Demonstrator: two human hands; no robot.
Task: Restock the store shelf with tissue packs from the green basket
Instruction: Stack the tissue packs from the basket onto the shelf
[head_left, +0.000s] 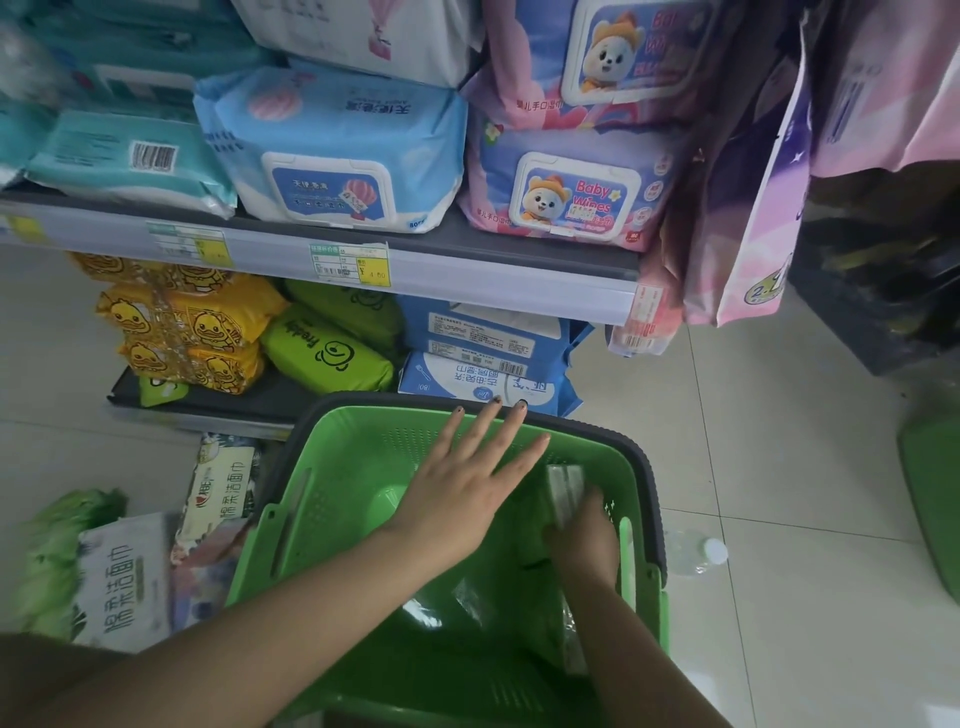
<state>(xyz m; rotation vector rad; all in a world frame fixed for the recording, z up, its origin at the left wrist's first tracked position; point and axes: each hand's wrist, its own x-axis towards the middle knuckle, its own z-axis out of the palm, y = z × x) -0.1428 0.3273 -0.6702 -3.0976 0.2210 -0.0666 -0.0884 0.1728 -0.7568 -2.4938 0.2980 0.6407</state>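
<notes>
Two bare hands are inside the green basket (363, 467), which stands on the tiled floor (779, 441) just in front of the lower shelf (234, 405). The left hand (467, 483) is flat, with straight, spread fingers, and it hovers over the middle of the basket; its fingertips reach toward the far rim and it holds nothing. The right hand (584, 540) is deeper, near the right wall of the basket, and its fingers curl around a pale tissue pack (563, 493) that stands on its edge against this wall. So the pack is in the right hand and just beside the little finger of the left hand, to its right. More packs in clear wrapping (467, 597) lie in the shadow on the basket bottom, under the right forearm. On the lower shelf are yellow duck packs (182, 332), green packs (327, 353) and blue packs (488, 353). The upper shelf (467, 270) carries blue wipes (337, 150) and pink baby wipes (571, 187). Left of the basket, several tissue packs (124, 577) lie on the floor, and a plastic bottle (693, 553) lies at the right side.
</notes>
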